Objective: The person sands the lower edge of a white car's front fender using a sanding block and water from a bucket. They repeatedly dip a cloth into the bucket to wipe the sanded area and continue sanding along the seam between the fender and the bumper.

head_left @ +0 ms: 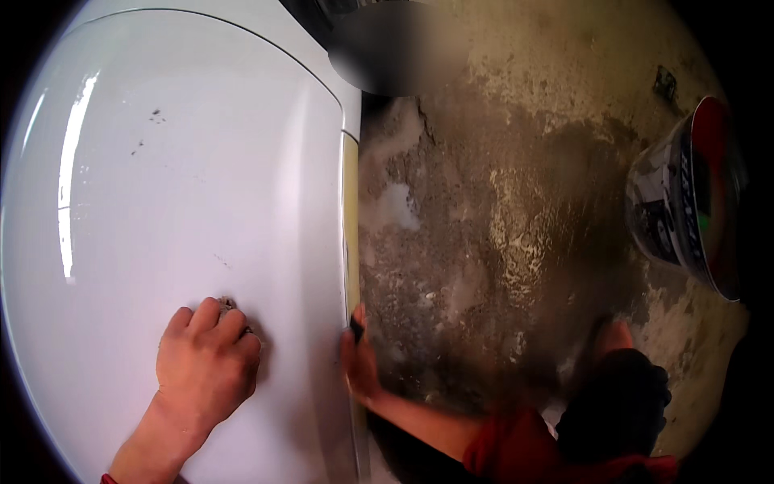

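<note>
My left hand (206,359) is closed on a small crumpled grey-brown piece (228,303), cloth or putty, I cannot tell which, pressed against a glossy white car panel (201,177). A few small dark specks mark the panel above it. My right hand (360,363) is at the panel's right edge, along which a pale yellow strip (350,210) runs. Its fingers lie against that edge beside a small dark spot; whether they hold anything is unclear.
A bucket (661,202) with a red inside stands on the wet, stained concrete floor (484,210) at the right. A blurred dark shape is beyond the car at the top. My bent leg (613,403) is at the lower right.
</note>
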Tool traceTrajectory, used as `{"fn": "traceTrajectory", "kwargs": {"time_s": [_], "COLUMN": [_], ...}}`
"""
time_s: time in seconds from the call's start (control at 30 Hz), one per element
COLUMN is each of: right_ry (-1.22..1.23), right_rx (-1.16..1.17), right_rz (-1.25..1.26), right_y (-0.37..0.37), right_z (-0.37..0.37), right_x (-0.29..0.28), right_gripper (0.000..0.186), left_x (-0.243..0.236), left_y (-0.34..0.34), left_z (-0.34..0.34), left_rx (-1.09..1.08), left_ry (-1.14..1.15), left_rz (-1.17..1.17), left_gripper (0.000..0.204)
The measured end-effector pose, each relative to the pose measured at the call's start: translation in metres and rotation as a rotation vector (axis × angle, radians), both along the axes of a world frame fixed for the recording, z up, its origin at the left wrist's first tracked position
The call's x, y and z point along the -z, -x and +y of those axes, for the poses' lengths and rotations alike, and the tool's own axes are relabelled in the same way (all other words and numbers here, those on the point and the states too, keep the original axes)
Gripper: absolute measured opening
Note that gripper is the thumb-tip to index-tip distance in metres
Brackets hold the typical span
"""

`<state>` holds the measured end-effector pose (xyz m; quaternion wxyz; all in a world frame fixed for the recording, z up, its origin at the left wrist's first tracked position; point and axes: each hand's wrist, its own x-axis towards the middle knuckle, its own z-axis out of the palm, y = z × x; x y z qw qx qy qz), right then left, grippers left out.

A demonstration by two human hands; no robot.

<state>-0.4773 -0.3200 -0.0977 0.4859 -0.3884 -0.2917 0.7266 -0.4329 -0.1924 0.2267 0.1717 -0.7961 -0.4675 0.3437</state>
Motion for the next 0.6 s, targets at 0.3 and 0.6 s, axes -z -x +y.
{"fn": "traceTrajectory", "kwargs": {"time_s": [0.3, 0.6], "right_ry": [0.253, 0.424], "right_rx": [-0.043, -0.32], "right_rz": [0.256, 0.26], "right_y": [-0.004, -0.024], "right_z": [0.068, 0.156], "right_x": [-0.012, -0.012], "right_gripper": [0.065, 0.059], "left_x": [0.004, 0.009], "left_y": [-0.002, 0.002], "left_z": [0.0, 0.003], "left_rx": [-0.088, -0.094], "left_ry": [0.012, 0.019], "left_rz": [0.021, -0.001], "left_gripper": [0.028, 0.025]}}
